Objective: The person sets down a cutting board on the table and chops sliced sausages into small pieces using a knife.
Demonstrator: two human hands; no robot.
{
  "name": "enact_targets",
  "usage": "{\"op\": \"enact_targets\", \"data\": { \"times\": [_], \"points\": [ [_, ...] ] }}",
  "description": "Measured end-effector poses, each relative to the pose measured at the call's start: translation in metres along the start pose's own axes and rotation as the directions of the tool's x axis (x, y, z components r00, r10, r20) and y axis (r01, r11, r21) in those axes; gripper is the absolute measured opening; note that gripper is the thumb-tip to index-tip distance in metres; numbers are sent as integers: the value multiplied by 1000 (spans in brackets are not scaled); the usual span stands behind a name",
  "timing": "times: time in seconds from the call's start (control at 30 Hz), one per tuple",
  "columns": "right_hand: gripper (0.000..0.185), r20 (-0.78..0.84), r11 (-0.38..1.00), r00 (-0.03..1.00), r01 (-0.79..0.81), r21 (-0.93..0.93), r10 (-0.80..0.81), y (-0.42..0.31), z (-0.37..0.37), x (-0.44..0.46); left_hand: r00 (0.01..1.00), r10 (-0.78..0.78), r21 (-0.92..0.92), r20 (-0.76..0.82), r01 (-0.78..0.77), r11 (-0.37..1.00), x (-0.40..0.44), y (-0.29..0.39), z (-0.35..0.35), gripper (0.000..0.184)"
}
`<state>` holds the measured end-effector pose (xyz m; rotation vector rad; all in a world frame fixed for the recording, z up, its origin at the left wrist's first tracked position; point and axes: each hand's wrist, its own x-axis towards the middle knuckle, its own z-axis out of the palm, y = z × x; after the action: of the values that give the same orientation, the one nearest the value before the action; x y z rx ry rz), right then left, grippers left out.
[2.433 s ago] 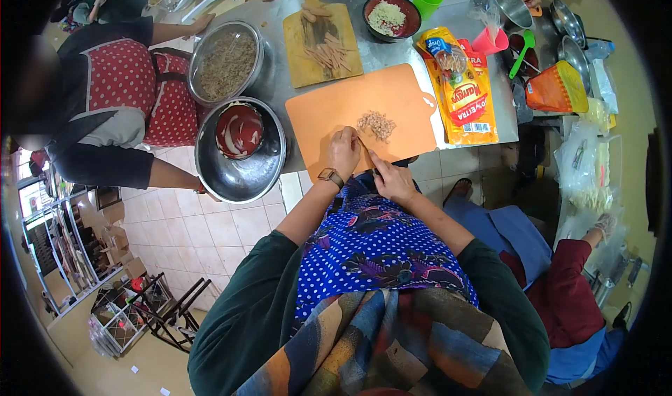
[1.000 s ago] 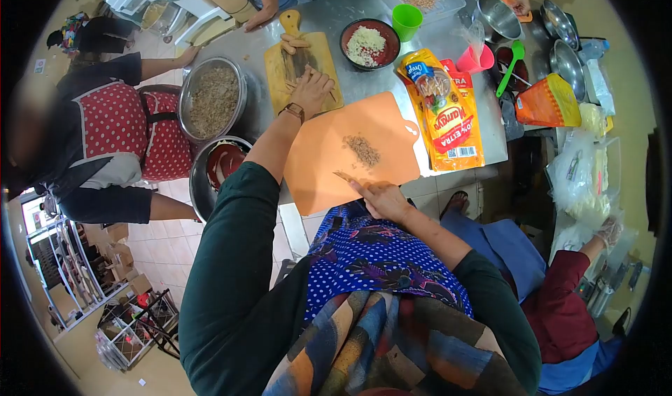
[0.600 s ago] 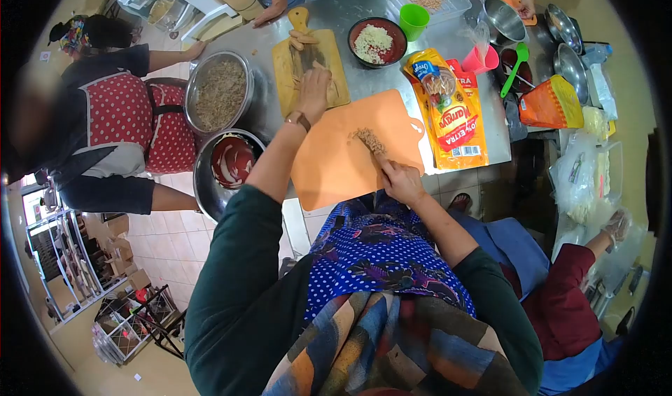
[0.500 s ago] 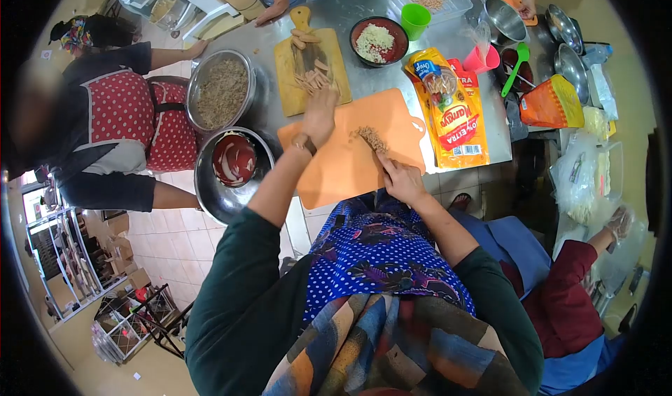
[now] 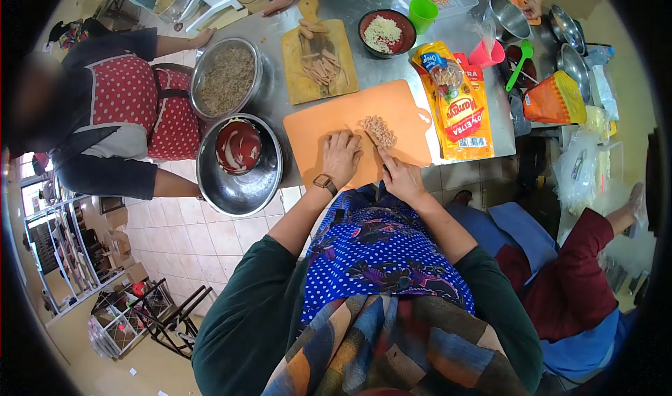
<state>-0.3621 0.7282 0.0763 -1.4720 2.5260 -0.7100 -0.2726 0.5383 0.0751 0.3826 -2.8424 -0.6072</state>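
Note:
On the orange cutting board point(image 5: 315, 126), my left hand point(image 5: 341, 157) rests palm down with curled fingers; what lies beneath them is hidden. My right hand point(image 5: 402, 179) grips a small knife point(image 5: 372, 140), its blade beside a pile of chopped pale pink pieces point(image 5: 380, 129). Beyond the orange board, a wooden board point(image 5: 294, 74) bears cut strips point(image 5: 320, 69) and a few uncut sausages point(image 5: 312, 26).
Left stand a steel bowl of ground filling point(image 5: 225, 77) and a steel bowl point(image 5: 241, 192) holding a red bowl point(image 5: 238, 147). Yellow packets point(image 5: 463, 112) flank the board's right. Behind are a dark bowl point(image 5: 383, 35) and green cup point(image 5: 422, 15). A co-worker in a red dotted apron point(image 5: 122, 102) stands left.
My left hand has come back from the strips on the wooden board to the orange board. My right hand keeps the knife by the chopped pile. The view has shifted slightly.

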Motion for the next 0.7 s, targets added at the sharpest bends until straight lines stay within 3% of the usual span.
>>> {"op": "enact_targets", "data": {
  "times": [0.17,0.23,0.27,0.33,0.47,0.53,0.67,0.7],
  "points": [
    [63,-29,1000,999,16,-12,-16,-2,2,-5,987,-125,-135,-98,111,985,12,-11,1,33],
    [62,-21,999,1000,18,-29,-18,-3,1,-7,994,52,-71,-93,-59,996,23,-27,-5,34],
    [62,-19,999,1000,19,-29,-20,-4,1,-8,994,50,-72,-94,-57,996,28,-35,-6,34],
    [62,24,1000,1000,-5,1,5,-4,1,-8,956,285,24,72,-287,958,36,-48,-9,35],
    [61,24,998,999,47,-28,-47,-4,3,-9,968,226,72,112,-235,969,39,-57,-12,35],
    [61,70,996,996,63,-59,-59,-7,2,-10,994,29,44,107,-34,998,35,-53,-14,29],
    [59,-17,999,999,47,4,-47,-7,5,-8,995,96,29,-16,-96,995,35,-47,-18,20],
    [59,-47,998,997,63,-17,-64,-6,6,-8,978,208,61,31,-209,976,38,-52,-19,18]
  ]
}}
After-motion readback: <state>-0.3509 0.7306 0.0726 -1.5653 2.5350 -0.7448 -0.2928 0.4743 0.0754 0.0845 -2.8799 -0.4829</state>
